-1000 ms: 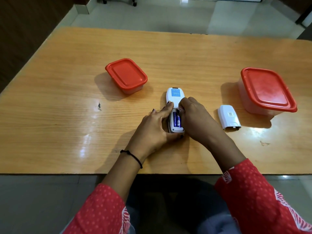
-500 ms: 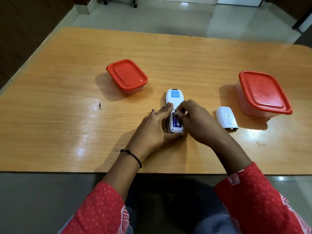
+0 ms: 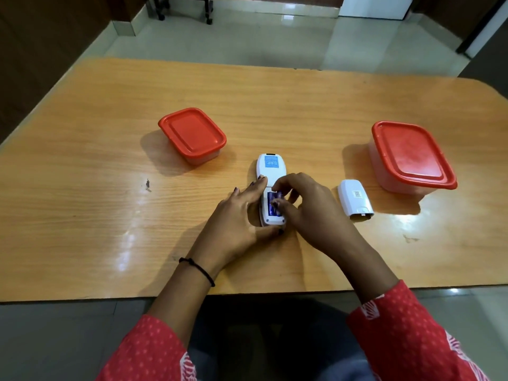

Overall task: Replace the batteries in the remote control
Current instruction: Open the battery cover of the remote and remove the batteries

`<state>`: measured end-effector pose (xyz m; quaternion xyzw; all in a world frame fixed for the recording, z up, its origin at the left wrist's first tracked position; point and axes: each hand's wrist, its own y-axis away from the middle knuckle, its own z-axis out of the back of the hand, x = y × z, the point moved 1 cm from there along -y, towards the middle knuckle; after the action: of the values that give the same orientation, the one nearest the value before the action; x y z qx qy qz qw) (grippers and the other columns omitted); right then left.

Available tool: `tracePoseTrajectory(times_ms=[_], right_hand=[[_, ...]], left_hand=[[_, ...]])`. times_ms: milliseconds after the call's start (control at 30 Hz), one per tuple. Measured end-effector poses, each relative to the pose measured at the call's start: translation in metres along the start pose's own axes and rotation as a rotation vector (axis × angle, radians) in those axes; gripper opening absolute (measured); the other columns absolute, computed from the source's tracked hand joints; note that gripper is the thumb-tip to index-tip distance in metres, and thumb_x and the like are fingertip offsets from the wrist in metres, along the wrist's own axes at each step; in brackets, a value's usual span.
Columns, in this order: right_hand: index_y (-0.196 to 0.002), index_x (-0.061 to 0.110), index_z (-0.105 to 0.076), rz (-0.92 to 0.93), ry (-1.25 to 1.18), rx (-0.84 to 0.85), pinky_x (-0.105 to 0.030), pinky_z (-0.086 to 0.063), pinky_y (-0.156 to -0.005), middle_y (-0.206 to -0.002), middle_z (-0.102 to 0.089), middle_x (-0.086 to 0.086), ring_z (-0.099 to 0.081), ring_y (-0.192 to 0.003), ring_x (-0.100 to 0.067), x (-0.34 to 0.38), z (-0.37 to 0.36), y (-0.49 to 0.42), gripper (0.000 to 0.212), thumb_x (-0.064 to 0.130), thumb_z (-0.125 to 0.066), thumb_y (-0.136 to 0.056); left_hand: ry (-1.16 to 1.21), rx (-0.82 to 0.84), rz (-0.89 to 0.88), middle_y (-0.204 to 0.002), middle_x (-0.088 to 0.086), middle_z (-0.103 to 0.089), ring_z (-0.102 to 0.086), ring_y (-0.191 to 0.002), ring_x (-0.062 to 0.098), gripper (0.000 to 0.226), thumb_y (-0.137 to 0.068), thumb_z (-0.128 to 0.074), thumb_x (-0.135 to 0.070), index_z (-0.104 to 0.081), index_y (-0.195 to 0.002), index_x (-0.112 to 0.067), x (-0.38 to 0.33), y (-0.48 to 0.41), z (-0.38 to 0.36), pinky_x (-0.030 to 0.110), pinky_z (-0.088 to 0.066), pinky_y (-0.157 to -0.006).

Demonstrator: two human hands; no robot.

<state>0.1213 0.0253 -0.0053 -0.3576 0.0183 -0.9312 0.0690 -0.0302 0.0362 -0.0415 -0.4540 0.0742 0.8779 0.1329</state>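
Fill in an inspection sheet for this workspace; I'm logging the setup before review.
Surface: wooden table, glossy, with small dark marks at left and right.
Job's things: white remote control lying face down, battery bay open, blue battery inside; battery cover lying apart to its right.
Clutter: small red-lidded container at left, large red-lidded container at right, both closed.
Hands: left hand steadies the remote; right hand has fingertips on the battery.
Cables: nothing seen.
Surroundings: tiled floor, chair base at far edge.
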Motion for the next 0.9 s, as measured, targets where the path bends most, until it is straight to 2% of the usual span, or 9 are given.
tracePoseTrajectory(times_ms=[100,167,300,367,467,500,600,733,900], right_hand=[[-0.089,0.019,-0.062,0.016,-0.101,-0.065,-0.006,-0.041,-0.061,-0.082,-0.065,0.009,-0.056,-0.068,0.009,0.005,0.010,0.005,0.011,0.011,-0.066,-0.083],[-0.086,0.016,-0.063,0.012,-0.162,-0.239,-0.008,-0.041,-0.060,-0.076,-0.068,0.007,-0.062,-0.071,0.003,0.001,0.025,0.006,0.011,0.011,-0.071,-0.079],[-0.077,0.012,-0.062,-0.068,-0.076,-0.496,-0.020,-0.047,-0.064,-0.072,-0.064,0.007,-0.063,-0.072,-0.006,-0.025,0.044,0.013,0.012,0.010,-0.074,-0.075],[-0.077,0.014,-0.063,-0.056,0.101,-0.475,-0.029,-0.045,-0.069,-0.075,-0.064,0.002,-0.059,-0.076,-0.015,-0.035,0.033,0.017,0.012,0.009,-0.073,-0.075],[-0.091,0.017,-0.068,-0.064,0.412,-0.422,-0.039,-0.037,-0.077,-0.084,-0.067,0.000,-0.054,-0.092,-0.027,-0.044,0.016,0.019,0.012,0.018,-0.068,-0.079],[-0.093,0.018,-0.070,-0.085,0.458,-0.401,-0.039,-0.035,-0.077,-0.087,-0.068,-0.001,-0.053,-0.096,-0.028,-0.046,0.013,0.019,0.013,0.021,-0.066,-0.081],[-0.095,0.019,-0.072,-0.150,0.488,-0.355,-0.038,-0.032,-0.078,-0.090,-0.069,0.000,-0.051,-0.101,-0.028,-0.048,0.013,0.021,0.016,0.026,-0.062,-0.085],[-0.101,0.019,-0.070,-0.065,0.346,-0.365,-0.042,-0.040,-0.082,-0.097,-0.067,-0.002,-0.051,-0.100,-0.029,-0.033,0.013,0.020,0.020,0.024,-0.065,-0.082],[-0.110,0.018,-0.069,0.069,0.171,-0.193,-0.046,-0.043,-0.081,-0.102,-0.063,-0.007,-0.046,-0.100,-0.031,-0.009,-0.011,0.003,0.028,0.021,-0.055,-0.087]], left_hand=[[-0.002,0.021,0.003,-0.152,-0.012,-0.031,-0.010,-0.145,0.018,0.091,-0.071,-0.079,-0.035,-0.028,-0.146,-0.034,-0.002,0.003,0.002,0.031,-0.013,-0.117],[-0.024,0.008,-0.020,-0.151,-0.016,-0.030,-0.009,-0.143,0.014,0.091,-0.071,-0.078,-0.035,-0.027,-0.146,-0.034,-0.003,0.004,0.002,0.022,-0.011,-0.113],[-0.046,-0.030,-0.108,-0.147,-0.022,-0.027,-0.010,-0.124,-0.022,0.089,-0.069,-0.070,-0.045,-0.029,-0.146,-0.029,-0.007,0.007,-0.001,0.004,-0.004,-0.107],[-0.064,0.002,-0.116,-0.147,-0.020,-0.025,-0.009,-0.119,-0.030,0.090,-0.067,-0.062,-0.049,-0.028,-0.147,-0.026,-0.009,0.008,-0.002,0.004,-0.003,-0.108],[-0.109,0.019,-0.123,-0.154,-0.015,-0.021,-0.015,-0.135,-0.015,0.094,-0.062,-0.052,-0.054,-0.025,-0.148,-0.025,-0.008,0.008,-0.002,0.012,-0.003,-0.114],[-0.112,0.014,-0.121,-0.154,-0.016,-0.021,-0.013,-0.134,-0.018,0.092,-0.064,-0.055,-0.053,-0.025,-0.148,-0.026,-0.009,0.009,-0.002,0.010,-0.002,-0.113],[-0.064,-0.019,-0.083,-0.145,-0.024,-0.021,-0.004,-0.119,-0.029,0.082,-0.076,-0.072,-0.029,-0.028,-0.146,-0.030,-0.014,0.013,-0.002,0.005,-0.006,-0.109],[-0.028,-0.022,-0.013,-0.147,-0.026,-0.028,-0.011,-0.138,-0.001,0.082,-0.075,-0.075,-0.029,-0.031,-0.144,-0.037,-0.015,0.014,0.001,0.024,-0.017,-0.117],[0.031,-0.020,-0.066,-0.134,-0.025,-0.032,-0.007,-0.100,-0.043,0.079,-0.075,-0.077,-0.020,-0.035,-0.142,-0.028,-0.014,0.010,-0.001,0.010,-0.015,-0.109]])
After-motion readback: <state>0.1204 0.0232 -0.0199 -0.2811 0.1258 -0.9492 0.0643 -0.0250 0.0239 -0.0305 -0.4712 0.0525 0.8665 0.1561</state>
